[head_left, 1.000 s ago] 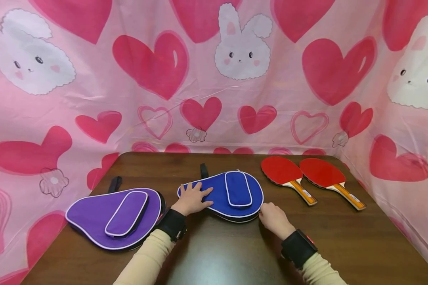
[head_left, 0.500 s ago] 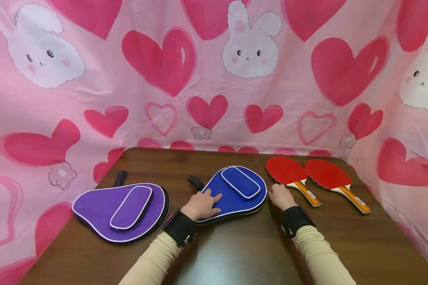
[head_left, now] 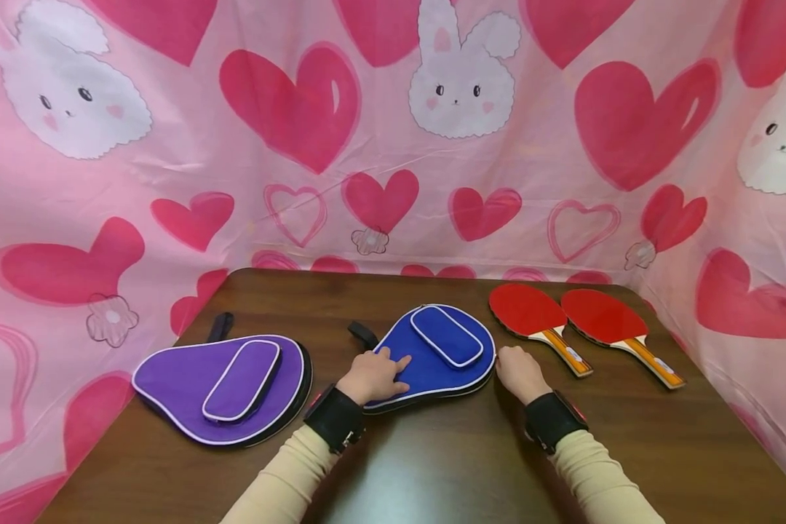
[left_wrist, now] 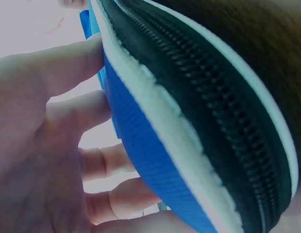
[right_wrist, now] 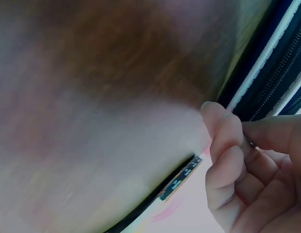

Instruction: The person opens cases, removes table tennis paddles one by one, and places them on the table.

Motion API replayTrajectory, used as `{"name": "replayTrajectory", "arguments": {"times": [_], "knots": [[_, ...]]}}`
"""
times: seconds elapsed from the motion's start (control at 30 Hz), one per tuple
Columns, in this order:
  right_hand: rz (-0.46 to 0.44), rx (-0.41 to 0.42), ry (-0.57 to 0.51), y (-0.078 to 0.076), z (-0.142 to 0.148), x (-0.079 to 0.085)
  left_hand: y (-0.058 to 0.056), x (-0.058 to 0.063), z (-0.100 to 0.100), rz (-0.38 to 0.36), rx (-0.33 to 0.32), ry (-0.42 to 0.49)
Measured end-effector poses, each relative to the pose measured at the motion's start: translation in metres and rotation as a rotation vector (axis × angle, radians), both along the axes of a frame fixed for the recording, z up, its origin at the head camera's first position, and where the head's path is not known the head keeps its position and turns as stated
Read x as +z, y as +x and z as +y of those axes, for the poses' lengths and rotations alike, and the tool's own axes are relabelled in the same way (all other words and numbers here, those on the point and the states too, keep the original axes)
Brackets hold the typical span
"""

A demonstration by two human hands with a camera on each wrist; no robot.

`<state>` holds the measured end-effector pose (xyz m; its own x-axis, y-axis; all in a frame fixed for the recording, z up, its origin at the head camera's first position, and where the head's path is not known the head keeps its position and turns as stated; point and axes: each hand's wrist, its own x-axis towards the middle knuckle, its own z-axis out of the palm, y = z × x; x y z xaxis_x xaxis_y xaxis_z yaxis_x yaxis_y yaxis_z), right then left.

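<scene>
A blue table tennis bat case [head_left: 426, 364] with white piping and a raised pocket [head_left: 447, 335] lies on the table between my hands. My left hand [head_left: 372, 375] rests on its narrow end with fingers spread, covering part of it. At the wide, rounded end, my right hand [head_left: 519, 371] has its fingers curled at the edge. The right wrist view shows thumb and fingers pinching a small metal zipper pull [right_wrist: 249, 141], mostly hidden by the fingers. Along the case's black side in the left wrist view, the zipper teeth [left_wrist: 209, 92] run between two white edges.
A purple bat case [head_left: 177, 378] with a pocket lies at the left. Two red table tennis bats [head_left: 527, 308] lie side by side at the back right, handles pointing toward the near right. A pink heart-patterned curtain [head_left: 380, 87] stands behind the brown table [head_left: 419, 466].
The blue case has turned on the table, its narrow end swinging nearer and its rounded end farther away. Both hands moved with it. During the last half second little differs.
</scene>
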<state>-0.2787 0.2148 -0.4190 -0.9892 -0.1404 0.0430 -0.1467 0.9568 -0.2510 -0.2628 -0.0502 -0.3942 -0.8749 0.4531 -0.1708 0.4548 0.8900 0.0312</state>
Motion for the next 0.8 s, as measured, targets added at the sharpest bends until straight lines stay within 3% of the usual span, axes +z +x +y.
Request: {"name": "replayTrajectory", "arguments": {"times": [0.2, 0.57, 0.8], "knots": [[-0.013, 0.026, -0.003, 0.019, -0.006, 0.005, -0.001, 0.002, 0.0, -0.012, 0.005, 0.002], [0.023, 0.175, 0.013, 0.051, -0.038, 0.012, 0.001, 0.005, 0.001, -0.019, 0.004, 0.01], [0.046, 0.263, 0.002, 0.063, -0.062, 0.012, 0.001, 0.005, 0.0, -0.017, -0.007, 0.017]]}}
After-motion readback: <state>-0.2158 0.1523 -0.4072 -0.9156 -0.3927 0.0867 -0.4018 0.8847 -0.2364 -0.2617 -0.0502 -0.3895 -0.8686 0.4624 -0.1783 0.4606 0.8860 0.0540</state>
